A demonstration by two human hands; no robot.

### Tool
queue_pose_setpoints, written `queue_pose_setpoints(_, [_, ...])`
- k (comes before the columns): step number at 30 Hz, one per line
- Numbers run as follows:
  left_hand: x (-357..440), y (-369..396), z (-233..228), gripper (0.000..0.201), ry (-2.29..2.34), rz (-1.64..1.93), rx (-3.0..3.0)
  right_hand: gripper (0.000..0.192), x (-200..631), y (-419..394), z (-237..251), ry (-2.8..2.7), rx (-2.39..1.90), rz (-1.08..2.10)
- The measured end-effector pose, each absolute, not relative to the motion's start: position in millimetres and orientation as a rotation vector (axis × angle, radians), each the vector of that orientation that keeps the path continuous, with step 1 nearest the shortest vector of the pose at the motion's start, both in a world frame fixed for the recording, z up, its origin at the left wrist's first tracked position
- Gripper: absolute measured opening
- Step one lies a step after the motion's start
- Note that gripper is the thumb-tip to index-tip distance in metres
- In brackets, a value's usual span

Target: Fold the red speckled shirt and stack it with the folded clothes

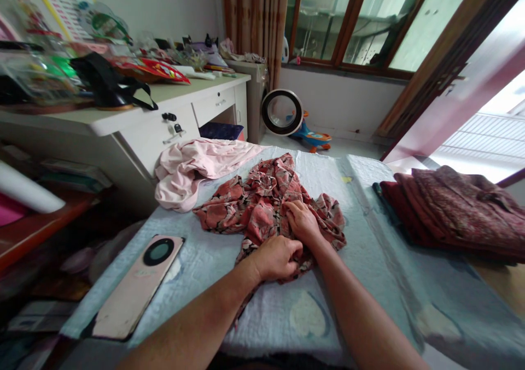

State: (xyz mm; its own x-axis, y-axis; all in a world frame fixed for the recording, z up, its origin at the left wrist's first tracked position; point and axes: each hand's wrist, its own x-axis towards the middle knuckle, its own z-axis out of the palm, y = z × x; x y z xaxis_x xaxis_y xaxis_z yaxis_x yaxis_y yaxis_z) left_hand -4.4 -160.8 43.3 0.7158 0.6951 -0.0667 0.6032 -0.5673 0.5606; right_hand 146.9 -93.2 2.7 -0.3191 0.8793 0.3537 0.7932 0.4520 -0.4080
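A crumpled red floral garment (pixel 254 200) lies in the middle of a pale blue padded cover (pixel 369 239) on a table. My left hand (pixel 276 258) is closed on the near edge of this cloth. Just beyond it, my right hand (pixel 301 221) presses and pinches the fabric with curled fingers. Both forearms reach in from the bottom of the view.
A pink garment (pixel 192 168) lies at the table's far left corner. A phone (pixel 137 285) rests at the left edge. Folded dark red clothes (pixel 455 206) are stacked on the right. A cluttered white desk (pixel 164 118) stands to the left; a fan (pixel 282 112) is on the floor beyond.
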Motion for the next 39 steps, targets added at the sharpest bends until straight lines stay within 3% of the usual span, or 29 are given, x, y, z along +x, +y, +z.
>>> queue_pose_setpoints(7, [-7.6, -159.6, 53.2, 0.016, 0.866, 0.09, 2.28, 0.051, 146.8, -85.9, 2.3, -2.114, -1.523, 0.235])
queue_pose_setpoints(18, [-2.7, -155.8, 52.1, 0.021, 0.732, -0.082, 2.205, 0.034, 140.4, -70.3, 11.7, -2.271, -1.674, 0.15])
queue_pose_setpoints(24, [-9.3, -151.0, 71.0, 0.045, 0.677, -0.148, 2.154, 0.018, 137.8, -77.2, 8.3, -2.21, -1.656, 0.086])
queue_pose_setpoints(28, [-19.8, -124.4, 90.5, 0.043, 0.794, -0.015, 2.165, 0.015, 138.2, -77.4, 9.8, -2.188, -1.709, 0.13])
queue_pose_setpoints(31, [-26.5, -96.0, 91.7, 0.028, 0.994, 0.242, 2.275, 0.012, 139.5, -77.3, 8.5, -2.168, -1.708, 0.135])
queue_pose_setpoints(36, [-32.0, -60.0, 61.5, 0.042, 1.492, 0.43, 2.429, 0.014, 142.4, -74.8, 2.0, -2.116, -1.576, 0.148])
queue_pose_setpoints(39, [-32.1, -50.5, 41.4, 0.03, 1.522, 0.461, 2.394, 0.015, 144.3, -73.1, -0.5, -2.078, -1.531, 0.184])
